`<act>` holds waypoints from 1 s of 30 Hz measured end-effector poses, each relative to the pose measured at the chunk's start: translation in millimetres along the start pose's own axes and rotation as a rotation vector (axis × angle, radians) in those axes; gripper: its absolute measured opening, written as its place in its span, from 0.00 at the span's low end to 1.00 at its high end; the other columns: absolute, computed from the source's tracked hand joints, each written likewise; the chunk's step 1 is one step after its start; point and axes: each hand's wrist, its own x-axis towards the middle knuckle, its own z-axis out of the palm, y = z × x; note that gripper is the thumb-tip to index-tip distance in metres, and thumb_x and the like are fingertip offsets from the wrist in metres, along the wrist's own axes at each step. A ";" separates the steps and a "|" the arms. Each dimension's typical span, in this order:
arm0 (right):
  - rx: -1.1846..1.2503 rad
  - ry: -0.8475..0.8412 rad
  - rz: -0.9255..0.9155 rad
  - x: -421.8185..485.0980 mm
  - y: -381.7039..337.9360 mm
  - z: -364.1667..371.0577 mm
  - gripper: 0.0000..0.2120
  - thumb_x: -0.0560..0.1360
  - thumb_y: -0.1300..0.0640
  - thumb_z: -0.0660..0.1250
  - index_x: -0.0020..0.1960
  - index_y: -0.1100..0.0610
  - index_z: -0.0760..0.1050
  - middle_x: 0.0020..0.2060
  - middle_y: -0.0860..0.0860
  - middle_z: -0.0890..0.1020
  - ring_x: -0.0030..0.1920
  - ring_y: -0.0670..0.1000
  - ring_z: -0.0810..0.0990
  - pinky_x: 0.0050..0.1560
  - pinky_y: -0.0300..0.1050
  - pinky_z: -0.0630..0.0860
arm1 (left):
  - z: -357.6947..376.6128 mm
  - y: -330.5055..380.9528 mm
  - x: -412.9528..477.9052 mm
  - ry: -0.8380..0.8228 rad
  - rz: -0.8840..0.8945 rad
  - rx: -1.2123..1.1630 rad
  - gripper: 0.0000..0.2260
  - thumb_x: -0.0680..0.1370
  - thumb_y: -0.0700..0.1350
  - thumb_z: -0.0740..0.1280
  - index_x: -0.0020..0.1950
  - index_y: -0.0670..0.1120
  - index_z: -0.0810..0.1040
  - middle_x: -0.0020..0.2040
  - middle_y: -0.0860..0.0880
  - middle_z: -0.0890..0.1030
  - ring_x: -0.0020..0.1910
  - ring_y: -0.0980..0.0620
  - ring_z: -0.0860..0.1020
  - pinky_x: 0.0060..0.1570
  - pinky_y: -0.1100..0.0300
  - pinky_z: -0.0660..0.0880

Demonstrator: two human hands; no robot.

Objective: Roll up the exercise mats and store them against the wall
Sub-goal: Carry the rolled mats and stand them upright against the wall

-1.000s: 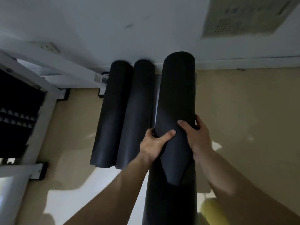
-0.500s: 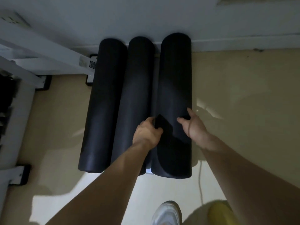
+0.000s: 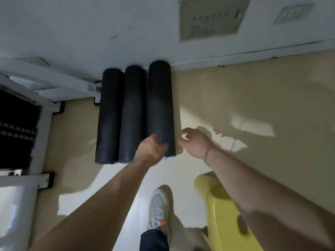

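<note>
Left of my fingers a white metal frame [image 3: 45, 78] stands on the floor [image 3: 235, 105]. My left hand [image 3: 151, 151] lies on the near end of the right mat [image 3: 159, 102], fingers curled into the gap on its left side and thumb across the top, so I am grasping it there. My right hand [image 3: 194, 142] hangs just right of that same end, off the mat, its fingers loosely bent and holding nothing. As I judge it, this step is settling the last roll. To do it well I would press the roll snug against the middle mat [image 3: 132, 113] and make sure the loose edge is tucked underneath so it cannot spring open. Then I would ease my left fingers off slowly, with my right hand ready to catch any roll to the right. Counting: three rolled black mats, the left mat [image 3: 108, 115], the middle one and the right one, lie side by side ahead of my fingers, far ends at the wall [image 3: 90, 33]. Nearer to me than my fingers are one pale shoe [image 3: 159, 205] and one yellow moulded object [image 3: 223, 211] under my right forearm.
</note>
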 end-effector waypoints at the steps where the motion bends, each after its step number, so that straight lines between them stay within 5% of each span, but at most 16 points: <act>1: -0.001 0.006 0.005 -26.0 10.1 -10.0 0.22 0.82 0.51 0.65 0.74 0.56 0.73 0.69 0.57 0.77 0.68 0.59 0.76 0.69 0.49 0.72 | 4.6 9.1 -19.4 -0.007 0.017 0.024 0.25 0.79 0.52 0.67 0.75 0.50 0.70 0.69 0.47 0.77 0.64 0.44 0.77 0.62 0.52 0.75; 12: 0.190 0.273 0.340 -298.4 233.7 -76.0 0.25 0.82 0.50 0.65 0.77 0.56 0.69 0.74 0.57 0.74 0.72 0.58 0.74 0.70 0.47 0.71 | 147.7 87.7 -216.0 -0.168 0.270 0.213 0.22 0.80 0.51 0.68 0.73 0.48 0.72 0.70 0.47 0.77 0.66 0.46 0.75 0.60 0.58 0.71; 16: 0.270 0.407 0.481 -411.4 331.4 -60.8 0.23 0.82 0.47 0.65 0.75 0.50 0.71 0.71 0.53 0.74 0.72 0.54 0.72 0.73 0.48 0.67 | 232.5 92.8 -292.9 -0.282 0.388 0.284 0.22 0.80 0.50 0.68 0.73 0.49 0.72 0.64 0.50 0.79 0.61 0.47 0.77 0.54 0.58 0.71; 21: 0.411 0.487 0.633 -546.2 448.8 -28.0 0.23 0.82 0.46 0.64 0.75 0.48 0.69 0.71 0.52 0.72 0.68 0.54 0.75 0.70 0.49 0.70 | 346.3 97.1 -384.7 -0.358 0.474 0.384 0.20 0.79 0.50 0.68 0.71 0.50 0.74 0.68 0.48 0.78 0.65 0.45 0.76 0.54 0.57 0.72; 30: 0.634 0.628 0.802 -734.5 673.4 30.7 0.23 0.82 0.47 0.64 0.76 0.49 0.69 0.72 0.55 0.73 0.66 0.56 0.77 0.63 0.48 0.71 | 563.6 131.2 -535.5 -0.416 0.638 0.585 0.19 0.79 0.48 0.69 0.70 0.48 0.75 0.66 0.46 0.79 0.64 0.46 0.77 0.64 0.54 0.70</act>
